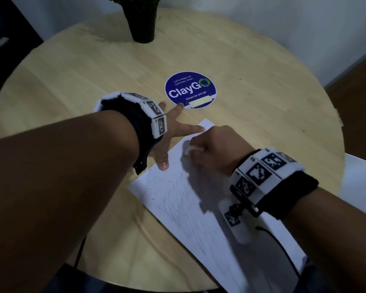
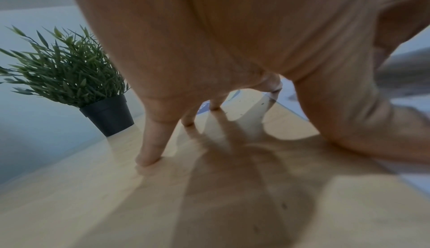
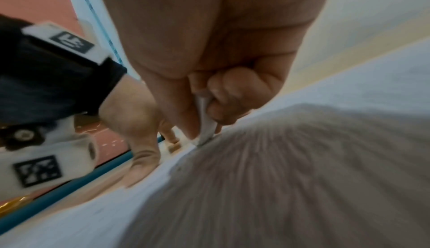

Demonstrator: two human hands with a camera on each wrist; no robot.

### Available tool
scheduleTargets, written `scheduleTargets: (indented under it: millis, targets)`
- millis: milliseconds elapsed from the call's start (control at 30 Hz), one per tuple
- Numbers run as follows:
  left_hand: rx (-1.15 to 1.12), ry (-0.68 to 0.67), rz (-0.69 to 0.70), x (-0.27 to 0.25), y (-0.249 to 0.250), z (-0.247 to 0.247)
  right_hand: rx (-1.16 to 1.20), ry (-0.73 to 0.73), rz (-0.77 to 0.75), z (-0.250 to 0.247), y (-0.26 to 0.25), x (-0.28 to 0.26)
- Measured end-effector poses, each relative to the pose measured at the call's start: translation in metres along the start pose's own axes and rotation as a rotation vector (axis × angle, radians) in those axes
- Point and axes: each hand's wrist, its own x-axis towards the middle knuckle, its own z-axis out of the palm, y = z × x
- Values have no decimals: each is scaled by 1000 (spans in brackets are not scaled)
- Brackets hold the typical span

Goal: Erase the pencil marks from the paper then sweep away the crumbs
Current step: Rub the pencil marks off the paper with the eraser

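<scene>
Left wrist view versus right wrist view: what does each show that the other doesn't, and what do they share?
Only the left wrist view shows the potted plant and the left hand's fingertips planted straight on the bare wooden table.

Only the right wrist view shows the right hand pinching a white eraser with its tip on the grey pencil marks, plus the left wristband.

Both show the left hand and part of the white paper, though in the left wrist view the paper is only a blurred edge at the right.
</scene>
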Motion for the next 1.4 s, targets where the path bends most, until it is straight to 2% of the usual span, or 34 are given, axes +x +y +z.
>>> scheduleTargets:
  millis: [67, 167, 300, 433, 567, 600, 700, 733, 833, 867, 1000, 1133, 1233, 1267, 1400]
  targets:
    - [8, -5, -5, 1, 0, 0, -13, -6, -2, 1, -3, -2]
    - [19, 0, 4, 1, 1, -1, 13, -108, -145, 11, -16, -9]
    - [-3, -4, -5, 0, 1, 0, -14, 48, 10, 0, 4, -3]
    - [12, 1, -5, -1, 1, -1, -15, -75, -153, 8, -12, -18]
    - [13, 2, -3, -3, 2, -1, 21, 56, 99, -7, 18, -8]
    - [18, 7, -1, -3, 3, -1, 15, 58, 89, -7, 18, -8]
    - [21, 18, 13, -1, 1, -2, -9, -60, -45, 2, 1, -20]
    - [20, 14, 19, -1, 0, -2, 1, -58, -30, 1, 3, -20]
    - [12, 3, 20, -1, 0, -3, 76, 82, 176, -10, 23, -9]
    - [8, 2, 18, -1, 0, -3, 76, 86, 186, -11, 22, -7]
    - [28, 18, 11, -1, 1, -1, 18, -48, -7, 2, -4, -14]
    - [20, 16, -6, -3, 2, -1, 7, 27, 28, -1, 0, -13]
    - [2, -6, -4, -4, 3, -4, -36, -102, -147, 10, -22, -25]
    - [1, -8, 0, -4, 3, -5, -27, -121, -162, 11, -25, -26]
    - [16, 21, -10, -3, 2, -1, -15, -98, -44, 2, -24, -21]
